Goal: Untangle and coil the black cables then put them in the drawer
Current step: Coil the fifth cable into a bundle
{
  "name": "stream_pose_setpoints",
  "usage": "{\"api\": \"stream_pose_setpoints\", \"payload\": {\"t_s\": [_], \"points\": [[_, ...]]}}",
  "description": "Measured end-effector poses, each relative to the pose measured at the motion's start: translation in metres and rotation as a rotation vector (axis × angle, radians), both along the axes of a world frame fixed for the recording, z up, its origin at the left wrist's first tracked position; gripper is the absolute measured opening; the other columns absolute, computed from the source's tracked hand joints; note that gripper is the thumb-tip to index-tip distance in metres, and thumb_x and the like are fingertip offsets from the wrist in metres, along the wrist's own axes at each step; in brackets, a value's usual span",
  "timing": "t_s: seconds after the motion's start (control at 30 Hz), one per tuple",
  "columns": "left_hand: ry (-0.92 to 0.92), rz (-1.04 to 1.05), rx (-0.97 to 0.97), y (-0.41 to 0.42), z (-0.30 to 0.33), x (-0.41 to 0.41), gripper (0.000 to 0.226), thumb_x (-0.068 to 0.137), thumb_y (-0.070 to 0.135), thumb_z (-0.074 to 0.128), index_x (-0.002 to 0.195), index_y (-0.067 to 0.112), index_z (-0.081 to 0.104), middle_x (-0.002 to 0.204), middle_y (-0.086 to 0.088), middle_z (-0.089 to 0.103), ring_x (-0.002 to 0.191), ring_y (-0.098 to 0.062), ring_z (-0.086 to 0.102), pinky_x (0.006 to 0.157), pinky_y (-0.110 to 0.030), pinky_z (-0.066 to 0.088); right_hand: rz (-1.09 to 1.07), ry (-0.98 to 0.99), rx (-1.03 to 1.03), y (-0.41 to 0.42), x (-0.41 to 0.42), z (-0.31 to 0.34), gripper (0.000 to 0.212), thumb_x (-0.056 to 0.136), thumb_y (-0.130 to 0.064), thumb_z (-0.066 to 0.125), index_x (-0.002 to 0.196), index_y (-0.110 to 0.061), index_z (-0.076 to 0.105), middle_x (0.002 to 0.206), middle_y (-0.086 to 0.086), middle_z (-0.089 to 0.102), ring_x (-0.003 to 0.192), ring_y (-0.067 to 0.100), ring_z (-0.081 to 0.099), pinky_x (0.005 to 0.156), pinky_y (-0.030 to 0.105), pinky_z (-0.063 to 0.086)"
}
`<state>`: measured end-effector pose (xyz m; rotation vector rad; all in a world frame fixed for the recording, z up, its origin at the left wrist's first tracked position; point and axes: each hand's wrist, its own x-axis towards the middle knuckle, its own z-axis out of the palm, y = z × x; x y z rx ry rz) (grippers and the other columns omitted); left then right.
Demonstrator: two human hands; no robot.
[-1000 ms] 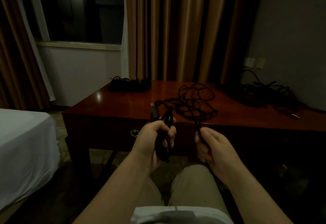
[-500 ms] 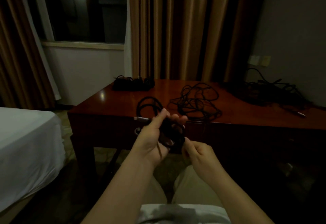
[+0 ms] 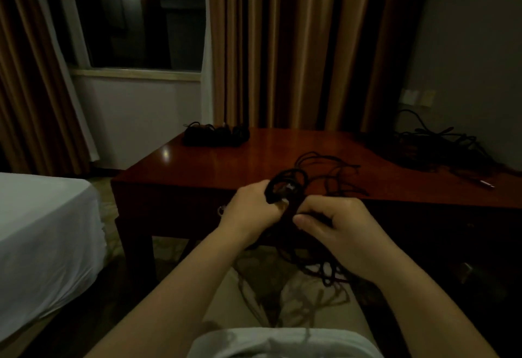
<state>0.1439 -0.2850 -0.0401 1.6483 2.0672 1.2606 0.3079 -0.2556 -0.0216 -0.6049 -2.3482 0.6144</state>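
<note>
While two hands grip one cable.

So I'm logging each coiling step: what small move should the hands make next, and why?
Probably draw another loop of slack up onto the coil. The left hand grips a small coil, the right hand pinches the strand beside it, and loose cable hangs over the lap, so coiling looks unfinished.
</note>
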Motion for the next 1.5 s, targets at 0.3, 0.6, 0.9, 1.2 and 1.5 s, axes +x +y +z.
{"api": "stream_pose_setpoints", "payload": {"t_s": [0.3, 0.6, 0.9, 1.2, 1.5], "points": [[-0.653, -0.437, -0.445, -0.019, 0.007, 0.005, 0.036, 0.074, 0.063, 0.057, 0.092, 0.032, 0.059, 0.072, 0.001, 0.06, 0.057, -0.009, 0.056, 0.054, -0.024, 0.048, -0.075, 0.217, -0.133, 0.013, -0.003, -0.002, 0.023, 0.082, -0.026, 0.067, 0.064, -0.017, 0.056, 0.053, -0.01, 0.053, 0.049, 0.0, 0.049, 0.047, 0.014, 0.038], [-0.834, -0.69, -0.207, -0.039, 0.014, 0.005, 0.025, 0.062, 0.003, 0.056, 0.085, 0.003, 0.048, 0.044, 0.0, 0.046, 0.034, -0.01, 0.044, 0.037, -0.018, 0.038, 0.049, 0.393, -0.622, 0.035, -0.004, -0.022, 0.032, 0.095, -0.031, 0.045, 0.074, -0.015, 0.064, 0.061, 0.005, 0.042, 0.052, 0.018, 0.037, 0.052, 0.026, 0.029], [-0.784, -0.244, 0.107, -0.025, -0.007, 0.014, 0.009, 0.088, -0.002, 0.057, 0.091, 0.006, 0.059, 0.048, -0.001, 0.052, 0.046, -0.014, 0.054, 0.056, -0.025, 0.047, -0.046, 0.368, -0.426, 0.017, -0.023, -0.064, 0.035, 0.099, -0.02, 0.042, 0.065, -0.018, 0.052, 0.053, -0.011, 0.044, 0.052, 0.005, 0.039, 0.052, 0.021, 0.031], [-0.869, -0.353, 0.015, -0.02, -0.007, 0.029, 0.015, 0.088, 0.003, 0.058, 0.097, 0.011, 0.068, 0.053, -0.003, 0.055, 0.046, -0.012, 0.055, 0.054, -0.023, 0.048, -0.041, 0.39, -0.308, 0.008, -0.015, -0.065, 0.028, 0.098, -0.019, 0.044, 0.083, -0.033, 0.063, 0.071, -0.001, 0.065, 0.064, 0.025, 0.061, 0.058, 0.037, 0.049], [-1.042, -0.195, 0.28, -0.012, 0.027, 0.026, 0.019, 0.09, 0.021, 0.058, 0.073, 0.013, 0.06, 0.07, 0.0, 0.066, 0.079, -0.02, 0.067, 0.082, -0.039, 0.052, -0.085, 0.133, -0.464, 0.014, 0.003, -0.077, 0.038, 0.1, -0.027, 0.038, 0.065, -0.019, 0.051, 0.058, -0.004, 0.041, 0.052, 0.005, 0.038, 0.055, 0.025, 0.031]]}}
